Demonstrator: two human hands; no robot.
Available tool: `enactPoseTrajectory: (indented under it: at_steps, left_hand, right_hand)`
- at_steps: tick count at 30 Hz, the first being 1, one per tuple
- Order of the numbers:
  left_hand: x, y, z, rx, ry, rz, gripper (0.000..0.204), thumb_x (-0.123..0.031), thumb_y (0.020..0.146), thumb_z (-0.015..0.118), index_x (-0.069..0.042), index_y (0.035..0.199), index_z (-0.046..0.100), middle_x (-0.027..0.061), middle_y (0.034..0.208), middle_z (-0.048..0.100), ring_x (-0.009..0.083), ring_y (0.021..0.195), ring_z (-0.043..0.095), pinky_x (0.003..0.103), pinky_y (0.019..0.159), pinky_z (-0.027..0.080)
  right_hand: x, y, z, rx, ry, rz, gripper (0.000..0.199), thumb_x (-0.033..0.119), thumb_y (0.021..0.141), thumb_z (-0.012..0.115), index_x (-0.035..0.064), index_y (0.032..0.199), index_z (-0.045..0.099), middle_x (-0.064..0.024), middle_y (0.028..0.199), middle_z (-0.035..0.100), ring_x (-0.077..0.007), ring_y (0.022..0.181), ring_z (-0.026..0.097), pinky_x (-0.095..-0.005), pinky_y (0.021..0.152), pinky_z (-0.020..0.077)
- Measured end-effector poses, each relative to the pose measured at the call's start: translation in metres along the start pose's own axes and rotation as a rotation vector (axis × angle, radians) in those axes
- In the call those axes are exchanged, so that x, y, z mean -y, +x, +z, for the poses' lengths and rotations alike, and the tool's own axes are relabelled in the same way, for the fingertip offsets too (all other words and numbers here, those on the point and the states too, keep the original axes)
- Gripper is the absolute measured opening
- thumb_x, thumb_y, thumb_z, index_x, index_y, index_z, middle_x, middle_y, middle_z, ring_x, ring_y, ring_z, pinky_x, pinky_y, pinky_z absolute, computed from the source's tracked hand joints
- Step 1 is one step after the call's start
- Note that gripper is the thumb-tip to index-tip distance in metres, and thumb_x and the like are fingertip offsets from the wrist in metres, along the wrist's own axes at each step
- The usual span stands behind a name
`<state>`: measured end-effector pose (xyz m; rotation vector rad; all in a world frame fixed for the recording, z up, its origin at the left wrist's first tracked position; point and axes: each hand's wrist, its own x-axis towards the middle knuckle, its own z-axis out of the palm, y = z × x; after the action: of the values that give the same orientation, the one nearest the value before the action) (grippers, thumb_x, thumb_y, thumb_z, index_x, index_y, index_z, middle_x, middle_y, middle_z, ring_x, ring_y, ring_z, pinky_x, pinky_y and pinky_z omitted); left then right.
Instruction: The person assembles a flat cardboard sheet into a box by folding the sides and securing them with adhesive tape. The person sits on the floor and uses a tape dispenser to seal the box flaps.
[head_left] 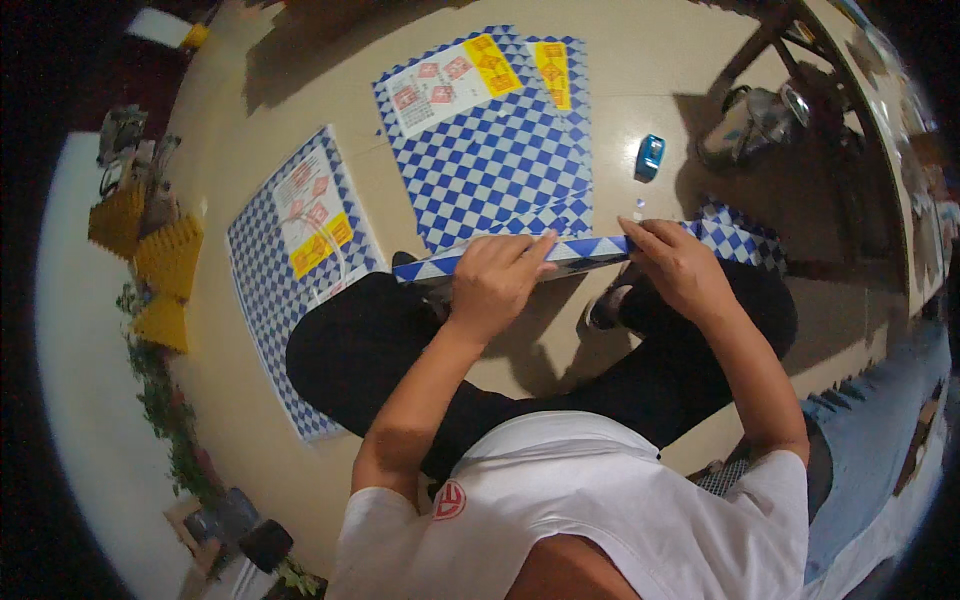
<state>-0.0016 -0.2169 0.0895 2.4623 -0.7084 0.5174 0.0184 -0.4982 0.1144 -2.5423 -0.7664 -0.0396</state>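
Note:
Across my knees, a flat blue-and-white checked panel [590, 248] is held nearly edge-on, so mostly its narrow long side shows. My left hand [497, 280] closes on it left of the middle, thumb and fingers along the edge. Farther right, my right hand [678, 262] grips the same edge with its fingertips. A checked part [740, 240] shows beyond my right hand, over the right knee; whether it belongs to the same panel I cannot tell. Just past the held edge lies a checked flat package [490, 150] with a white and yellow label, overlapping another one [565, 90].
Another labelled checked package [300, 230] lies on the floor by my left knee. A small blue tape dispenser-like object [650, 157] sits beyond my right hand. At the right are a bag [755, 125] and a wooden table frame [890, 180]. Yellow pieces [165, 255] and plants line the left.

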Motion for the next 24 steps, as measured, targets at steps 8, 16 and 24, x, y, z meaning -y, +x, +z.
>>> enactPoseTrajectory:
  at_steps: [8,16,24]
  left_hand:
    - [0.009,-0.002,0.001,-0.021,-0.049,-0.008,0.041,-0.024,0.079,0.08,-0.014,0.118,0.077,0.0053,0.095,0.073,0.0235,0.086,0.068,0.038,0.076,0.051]
    - [0.029,-0.005,-0.018,-0.026,0.029,-0.034,0.038,-0.025,0.078,0.081,-0.018,0.116,0.078,0.0041,0.092,0.072,0.0233,0.084,0.067,0.039,0.078,0.049]
    - [0.033,-0.001,-0.019,-0.05,0.026,0.003,0.038,-0.026,0.079,0.08,-0.014,0.115,0.078,0.0059,0.089,0.07,0.0246,0.083,0.066,0.039,0.078,0.048]
  right_hand:
    - [0.001,0.006,-0.006,0.068,-0.013,-0.046,0.052,0.004,0.083,0.075,0.0152,0.133,0.068,-0.0124,0.104,0.071,-0.0296,0.089,0.069,-0.0373,0.075,0.0569]
    - [-0.009,0.003,0.0,-0.042,0.081,-0.048,0.043,0.009,0.084,0.075,0.0145,0.126,0.071,-0.0089,0.094,0.069,-0.028,0.085,0.069,-0.0386,0.073,0.0571]
    - [-0.013,0.004,-0.002,0.001,0.103,-0.002,0.047,0.009,0.087,0.075,0.014,0.132,0.066,-0.0122,0.107,0.07,-0.0312,0.094,0.069,-0.0384,0.077,0.0583]
